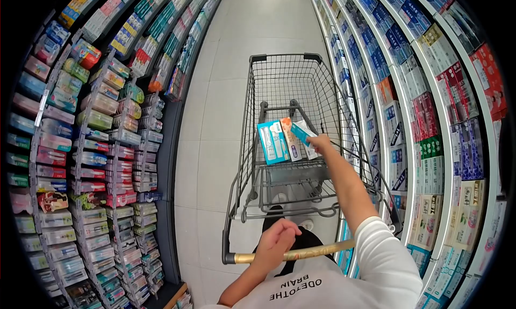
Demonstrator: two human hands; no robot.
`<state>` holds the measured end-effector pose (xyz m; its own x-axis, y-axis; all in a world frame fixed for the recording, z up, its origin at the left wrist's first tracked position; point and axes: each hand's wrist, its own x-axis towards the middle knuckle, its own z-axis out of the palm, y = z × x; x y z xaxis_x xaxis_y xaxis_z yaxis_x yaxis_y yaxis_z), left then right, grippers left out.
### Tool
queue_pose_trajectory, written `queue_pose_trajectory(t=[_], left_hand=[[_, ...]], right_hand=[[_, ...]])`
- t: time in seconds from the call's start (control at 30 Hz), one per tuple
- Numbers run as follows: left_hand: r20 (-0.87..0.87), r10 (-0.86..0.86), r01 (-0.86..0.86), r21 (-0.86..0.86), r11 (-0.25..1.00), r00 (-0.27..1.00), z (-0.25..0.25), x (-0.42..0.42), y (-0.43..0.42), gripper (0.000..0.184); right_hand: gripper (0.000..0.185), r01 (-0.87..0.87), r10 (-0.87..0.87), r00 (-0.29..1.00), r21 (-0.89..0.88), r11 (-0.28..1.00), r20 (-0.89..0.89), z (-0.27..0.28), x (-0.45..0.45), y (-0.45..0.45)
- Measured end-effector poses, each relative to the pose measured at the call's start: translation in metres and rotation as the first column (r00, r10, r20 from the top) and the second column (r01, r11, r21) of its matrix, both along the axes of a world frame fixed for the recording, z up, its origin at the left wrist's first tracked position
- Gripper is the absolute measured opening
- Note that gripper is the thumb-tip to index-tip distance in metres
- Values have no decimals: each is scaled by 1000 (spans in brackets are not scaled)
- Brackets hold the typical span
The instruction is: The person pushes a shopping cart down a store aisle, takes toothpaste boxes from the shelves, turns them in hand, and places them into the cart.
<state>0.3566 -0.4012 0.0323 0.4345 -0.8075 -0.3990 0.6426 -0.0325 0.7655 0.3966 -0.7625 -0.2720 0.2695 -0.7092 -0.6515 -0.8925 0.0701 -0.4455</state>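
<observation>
Right hand (321, 144): extended forward into the cart (286, 172), fingers drawn closed on the near end of the teal pack (302, 131). Far side of the grasp is hidden.

Teal pack: inside the cart, ahead and to the left of the right hand. Its long axis slants, the far end pointing up-left and the near end at the fingers. The right hand is plainly the nearer one; the left is well apart, back towards the body. A white pack (310, 149) lies just below the teal pack, partly overlapped.

Left hand (278, 239): half curled, just above the left part of the gold handle (317, 251). No item is seen in it; whether the folded fingers enclose anything, or the hand touches the handle, cannot be told.

Adjacent goods: an orange-topped box (291, 139), long axis nearly in line with the cart, sits between the blue box (273, 142) and the teal pack. The blue box shows a pale window panel with white shapes.

Labels: brand names on the cart goods are too small to read. The handle carries print, not legible. The white shirt (333, 287) reads "ODE TO THE BRAIN", inverted in view. Shelves on the right (424, 121) hold cartons; shelves on the left (97, 164), hanging packs. Brands there are not readable with certainty.
</observation>
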Motion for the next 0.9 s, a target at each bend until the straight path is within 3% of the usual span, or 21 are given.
queue_pose_trajectory(t=[0.1, 0.13, 0.17, 0.23, 0.3, 0.37, 0.4, 0.47, 0.53, 0.57, 0.63, 0.7, 0.77, 0.83, 0.87, 0.9], left_hand=[[61, -84, 79, 78, 994, 995, 0, 6, 1, 5], [46, -119, 113, 112, 987, 992, 1, 7, 0, 5], [30, -157, 152, 146, 978, 987, 0, 9, 0, 5], [43, -226, 214, 186, 959, 973, -6, 10, 1, 6], [58, -270, 253, 209, 945, 961, -9, 12, 0, 7], [73, -283, 261, 220, 940, 956, -11, 13, 0, 8], [100, -282, 255, 219, 942, 954, -13, 13, 0, 8], [125, -273, 244, 208, 947, 954, -11, 12, -1, 9], [128, -280, 254, 187, 949, 952, -6, 13, -3, 9], [142, -288, 260, 189, 947, 947, -4, 12, -5, 9], [170, -317, 286, 187, 940, 933, 0, 5, -9, 10], [198, -334, 309, 145, 940, 921, -2, -5, -13, 12], [253, -362, 344, 111, 932, 897, 1, -14, -20, 12], [266, -392, 390, 66, 919, 880, 1, -26, -28, 13], [280, -411, 413, 53, 909, 867, 0, -33, -33, 13], [294, -431, 439, 43, 898, 853, 3, -39, -38, 13]], right_hand=[[43, 54, -53, 998, -67, 996, 19, -17, 16, 24], [43, 73, -74, 996, 10, 997, 50, 2, 22, 36], [47, 122, -118, 989, -44, 992, 90, 0, 26, 47], [54, 98, -95, 995, -93, 991, 38, -53, 38, 53], [60, 114, -109, 993, -186, 976, 35, -61, 46, 73], [57, 193, -194, 981, -158, 968, 11, -110, 56, 83], [46, 76, -91, 992, -166, 983, -87, -116, 63, 87], [38, -156, 159, 986, 46, 987, -54, -97, 66, 80], [31, -237, 234, 971, 228, 944, 40, -53, 64, 70], [29, -204, 183, 978, 306, 930, 99, -29, 64, 61], [26, -201, 111, 929, 228, 953, 353, -9, 64, 40], [24, -338, 277, 909, 160, 927, 311, 47, 58, 9], [27, -470, 457, 840, -27, 882, 292, 80, 49, -20], [31, -595, 647, 744, -278, 755, 164, 130, 22, -36], [32, -590, 702, 694, -433, 681, 160, 153, 2, -40], [31, -574, 691, 691, -418, 704, 213, 194, -27, -34]])
